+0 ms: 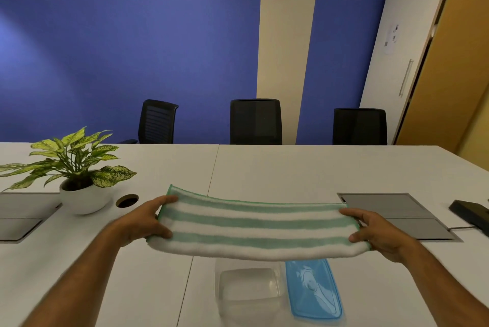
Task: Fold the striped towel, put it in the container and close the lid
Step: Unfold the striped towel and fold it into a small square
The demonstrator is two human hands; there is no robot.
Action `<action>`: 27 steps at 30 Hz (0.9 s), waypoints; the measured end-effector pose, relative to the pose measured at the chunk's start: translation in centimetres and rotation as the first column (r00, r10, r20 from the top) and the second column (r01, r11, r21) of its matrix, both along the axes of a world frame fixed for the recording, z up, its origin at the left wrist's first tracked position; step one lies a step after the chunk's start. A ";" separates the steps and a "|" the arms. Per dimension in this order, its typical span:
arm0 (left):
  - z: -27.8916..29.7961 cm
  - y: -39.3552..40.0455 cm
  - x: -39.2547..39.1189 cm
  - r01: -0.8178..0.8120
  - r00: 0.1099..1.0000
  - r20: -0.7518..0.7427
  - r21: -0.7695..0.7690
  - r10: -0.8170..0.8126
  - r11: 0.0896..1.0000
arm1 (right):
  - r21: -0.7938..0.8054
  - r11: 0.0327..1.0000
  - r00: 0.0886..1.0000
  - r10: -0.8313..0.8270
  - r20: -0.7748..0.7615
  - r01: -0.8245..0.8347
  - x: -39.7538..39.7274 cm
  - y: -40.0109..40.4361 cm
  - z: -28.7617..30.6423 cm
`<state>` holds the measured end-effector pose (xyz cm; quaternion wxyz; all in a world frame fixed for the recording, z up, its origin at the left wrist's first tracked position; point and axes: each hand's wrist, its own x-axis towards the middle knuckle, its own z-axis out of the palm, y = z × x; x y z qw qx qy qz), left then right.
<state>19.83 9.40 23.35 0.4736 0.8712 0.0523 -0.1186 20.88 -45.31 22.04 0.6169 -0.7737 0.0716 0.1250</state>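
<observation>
Here the left hand (144, 222) and right hand (375, 231) each pinch one short end of the striped towel (255, 228), stretched above the tabletop (291, 170) over the clear container (248, 289). It looks soft, light and limp, sagging mid-span, so end or corner grips suit it; the blue lid (313, 289) lies just right of the container.

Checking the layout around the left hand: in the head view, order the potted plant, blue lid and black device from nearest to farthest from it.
From the left hand:
1. Potted plant, just left, beyond it.
2. Blue lid, lower right, beside the container.
3. Black device, far right edge.
</observation>
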 end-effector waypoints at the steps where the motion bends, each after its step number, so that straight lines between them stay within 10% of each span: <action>1: 0.0 0.0 0.0 0.005 1.000 -0.010 0.013 -0.005 1.000 | 0.008 1.000 1.000 -0.002 0.001 0.002 -0.1 -0.2 0.0; 27: 1.5 -4.0 1.5 0.029 1.000 0.006 -0.018 -0.029 0.999 | 0.125 0.992 0.994 0.011 0.108 -0.025 0.9 3.2 2.8</action>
